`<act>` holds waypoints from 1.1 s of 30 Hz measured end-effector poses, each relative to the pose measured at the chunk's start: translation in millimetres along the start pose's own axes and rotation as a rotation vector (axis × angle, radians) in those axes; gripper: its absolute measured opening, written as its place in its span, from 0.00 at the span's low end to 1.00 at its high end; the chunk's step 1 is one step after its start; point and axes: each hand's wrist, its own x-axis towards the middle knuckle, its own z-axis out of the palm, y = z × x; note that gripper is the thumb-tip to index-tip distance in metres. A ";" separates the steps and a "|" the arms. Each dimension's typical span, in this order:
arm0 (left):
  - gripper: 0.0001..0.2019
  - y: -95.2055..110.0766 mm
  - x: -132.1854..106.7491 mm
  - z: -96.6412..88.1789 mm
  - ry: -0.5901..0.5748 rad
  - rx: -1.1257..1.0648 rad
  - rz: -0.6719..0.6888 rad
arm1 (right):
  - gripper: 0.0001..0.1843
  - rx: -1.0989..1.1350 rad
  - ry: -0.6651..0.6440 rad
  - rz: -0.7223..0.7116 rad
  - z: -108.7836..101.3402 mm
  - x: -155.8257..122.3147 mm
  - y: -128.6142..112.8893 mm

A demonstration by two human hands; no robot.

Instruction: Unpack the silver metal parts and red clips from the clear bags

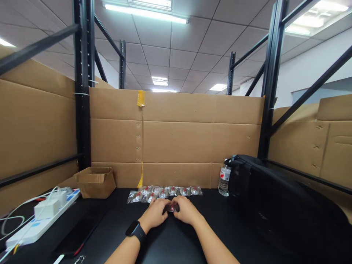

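My left hand (156,212), with a black watch (135,231) on its wrist, and my right hand (186,209) meet at the middle of the black table (170,242). Both have their fingers curled round one small clear packet (172,207) with a red and silver part inside. Just beyond my hands lies a row of several similar clear packets (165,192) along the cardboard wall.
A small open cardboard box (95,181) stands at the back left. A white power strip (41,220) with chargers and cables lies at the left. A water bottle (224,180) and a large black bag (275,205) sit at the right. Cardboard walls (192,139) enclose the table.
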 end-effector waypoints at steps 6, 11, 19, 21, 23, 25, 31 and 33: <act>0.15 3.0 -4.2 4.4 0.018 -0.064 -0.044 | 0.09 0.114 -0.020 -0.015 -3.0 -4.8 -1.8; 0.17 -2.2 -1.2 13.5 0.058 -0.109 -0.091 | 0.09 0.183 0.045 0.028 2.9 -3.0 4.4; 0.15 0.2 2.8 6.7 0.142 -0.093 -0.123 | 0.08 0.181 0.109 0.026 -5.4 5.7 6.2; 0.16 4.2 4.5 -0.4 0.170 -0.126 -0.141 | 0.11 0.198 0.132 -0.011 -13.1 6.0 4.8; 0.17 7.6 6.8 -7.6 0.226 -0.199 -0.112 | 0.15 0.248 0.148 -0.041 -21.0 6.2 3.9; 0.15 9.5 9.0 -12.5 0.323 -0.312 -0.084 | 0.16 0.342 0.179 -0.055 -27.5 6.8 4.0; 0.16 9.8 8.6 -10.3 0.333 -0.542 -0.070 | 0.19 0.643 0.329 0.016 -33.2 10.0 5.5; 0.14 10.0 8.1 -7.3 0.303 -0.539 -0.047 | 0.19 0.686 0.334 0.022 -31.4 10.7 5.6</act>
